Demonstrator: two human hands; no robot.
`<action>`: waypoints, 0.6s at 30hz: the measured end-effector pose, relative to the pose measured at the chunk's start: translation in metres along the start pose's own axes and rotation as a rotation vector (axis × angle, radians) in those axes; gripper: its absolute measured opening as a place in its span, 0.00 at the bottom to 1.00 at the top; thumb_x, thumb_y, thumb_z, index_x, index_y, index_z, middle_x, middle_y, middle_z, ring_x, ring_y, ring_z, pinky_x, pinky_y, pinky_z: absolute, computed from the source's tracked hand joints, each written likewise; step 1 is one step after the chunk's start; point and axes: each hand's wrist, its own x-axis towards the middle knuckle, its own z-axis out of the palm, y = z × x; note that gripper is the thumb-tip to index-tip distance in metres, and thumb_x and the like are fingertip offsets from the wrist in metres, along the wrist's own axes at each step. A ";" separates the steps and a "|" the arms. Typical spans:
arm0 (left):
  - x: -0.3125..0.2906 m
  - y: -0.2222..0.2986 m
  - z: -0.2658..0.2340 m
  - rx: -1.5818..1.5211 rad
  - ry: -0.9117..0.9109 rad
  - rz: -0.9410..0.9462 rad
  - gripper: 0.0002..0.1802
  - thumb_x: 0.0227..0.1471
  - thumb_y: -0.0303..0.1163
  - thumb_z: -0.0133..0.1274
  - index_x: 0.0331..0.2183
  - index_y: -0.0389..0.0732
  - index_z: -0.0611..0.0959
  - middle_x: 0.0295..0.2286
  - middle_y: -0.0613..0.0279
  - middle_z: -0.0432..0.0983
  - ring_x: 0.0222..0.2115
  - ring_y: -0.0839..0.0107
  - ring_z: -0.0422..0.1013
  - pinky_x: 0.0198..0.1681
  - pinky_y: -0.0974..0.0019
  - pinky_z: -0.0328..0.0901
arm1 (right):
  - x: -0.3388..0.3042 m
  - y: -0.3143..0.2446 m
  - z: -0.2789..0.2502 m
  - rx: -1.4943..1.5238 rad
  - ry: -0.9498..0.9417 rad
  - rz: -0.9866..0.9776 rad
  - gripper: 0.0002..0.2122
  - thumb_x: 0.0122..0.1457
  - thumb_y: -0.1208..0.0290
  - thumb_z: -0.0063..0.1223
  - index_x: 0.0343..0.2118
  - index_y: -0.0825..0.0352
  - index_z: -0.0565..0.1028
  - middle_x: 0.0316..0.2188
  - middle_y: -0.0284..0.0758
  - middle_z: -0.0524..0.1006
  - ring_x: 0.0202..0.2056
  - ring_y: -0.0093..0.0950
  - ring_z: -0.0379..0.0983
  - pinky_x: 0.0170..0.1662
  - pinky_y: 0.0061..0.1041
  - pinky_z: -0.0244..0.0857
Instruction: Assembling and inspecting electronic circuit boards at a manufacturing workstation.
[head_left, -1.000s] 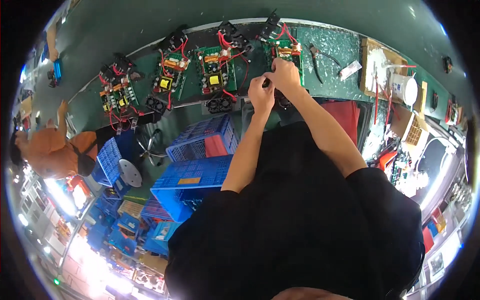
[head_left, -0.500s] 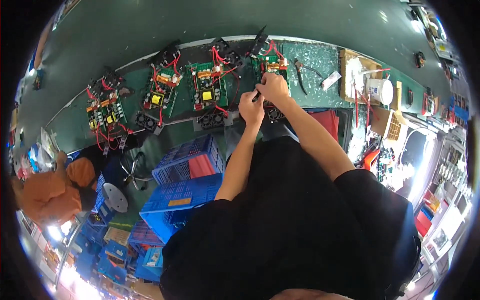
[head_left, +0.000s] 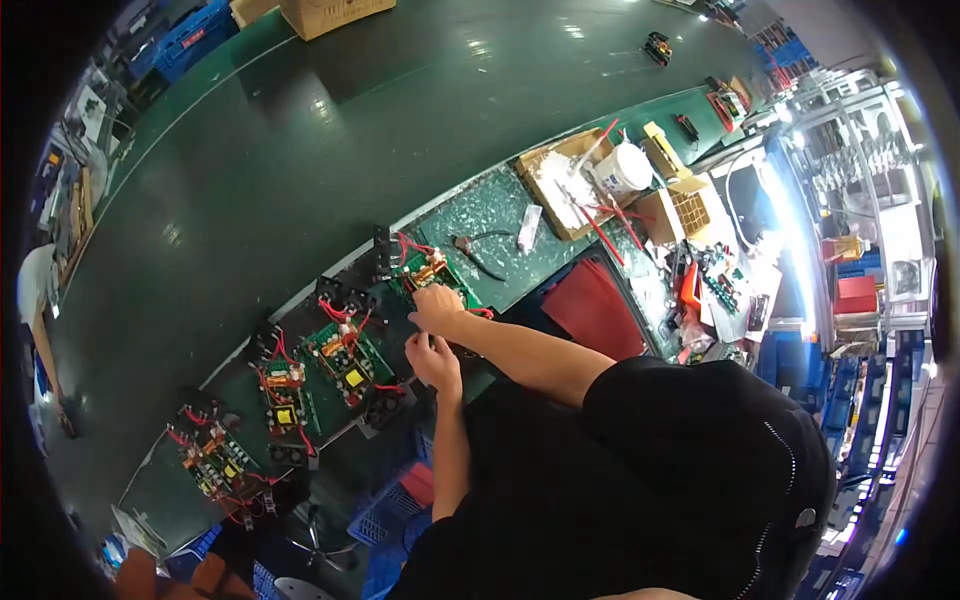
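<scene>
My right hand (head_left: 438, 308) is closed over the near part of a green circuit board (head_left: 462, 287), and its fingertips are hidden behind the knuckles. Just below it, my left hand (head_left: 436, 364) has curled fingers, close to my right; what it pinches, if anything, is too small to make out. From the board's far side, red wires lead to a black fan (head_left: 385, 252). Beside it on the left lies a second board (head_left: 345, 358) with a yellow transformer and red leads. Diagonal cutters (head_left: 487, 240) rest to the right of my hands.
More boards (head_left: 285, 395) with fans line the bench to the left. A cardboard tray (head_left: 548, 190) and a white tub (head_left: 625, 168) stand at the right, with red sticks (head_left: 600, 232) nearby. Red material (head_left: 597, 310) lies below the bench edge. A blue crate (head_left: 385, 512) sits underneath.
My view has swung to the right, so the bench now slants. Both hands stay at the same board; my left hand sits slightly lower beside my right.
</scene>
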 end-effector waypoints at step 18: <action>0.006 0.009 -0.003 -0.005 0.094 -0.062 0.17 0.48 0.39 0.60 0.38 0.39 0.83 0.31 0.58 0.73 0.35 0.59 0.71 0.38 0.59 0.66 | 0.015 0.009 0.003 -0.094 0.016 0.004 0.19 0.53 0.52 0.57 0.29 0.68 0.80 0.30 0.48 0.80 0.35 0.44 0.78 0.40 0.38 0.73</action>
